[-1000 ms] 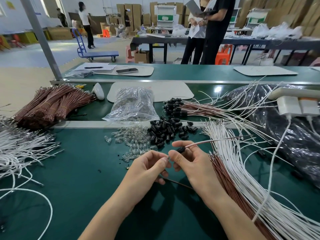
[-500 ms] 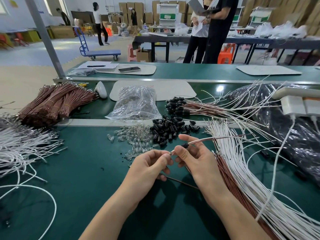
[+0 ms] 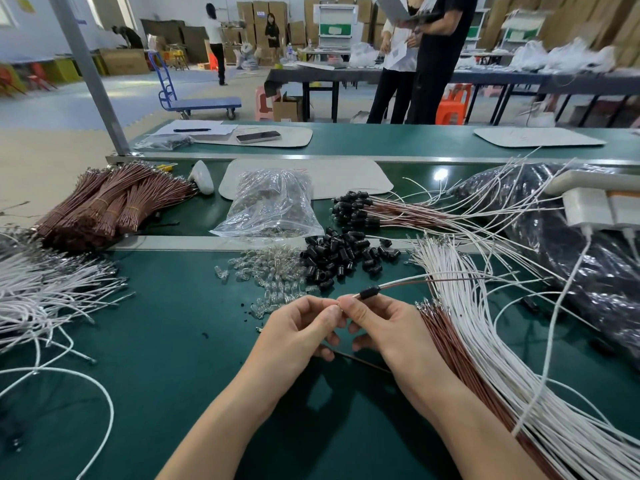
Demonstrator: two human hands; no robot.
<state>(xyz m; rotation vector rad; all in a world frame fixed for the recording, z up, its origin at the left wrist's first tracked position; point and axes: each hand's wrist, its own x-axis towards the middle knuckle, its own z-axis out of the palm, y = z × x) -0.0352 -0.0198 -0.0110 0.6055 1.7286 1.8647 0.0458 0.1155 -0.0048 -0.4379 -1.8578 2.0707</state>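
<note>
My right hand (image 3: 384, 323) pinches the end of a thin wire pair (image 3: 415, 282), one white and one brown, that runs off to the right. A small black sleeve (image 3: 370, 292) sits on the wires just behind my fingertips. My left hand (image 3: 301, 323) pinches something tiny against the wire tips; what it is stays hidden between the fingers. Both hands hover over the green table (image 3: 156, 358). Loose clear glass bulbs (image 3: 270, 275) and black caps (image 3: 339, 254) lie just beyond my hands.
White and brown wire bundles (image 3: 485, 341) fan along my right. A clear bag of bulbs (image 3: 273, 206), finished capped wires (image 3: 381, 209), tied brown wire bundles (image 3: 104, 206) and a black bag (image 3: 571, 237) lie behind. White wires (image 3: 45, 292) spread at left. People stand beyond the tables.
The black sleeve has slid away from my right fingertips, along the wires. Both hands stayed together in about the same place.
</note>
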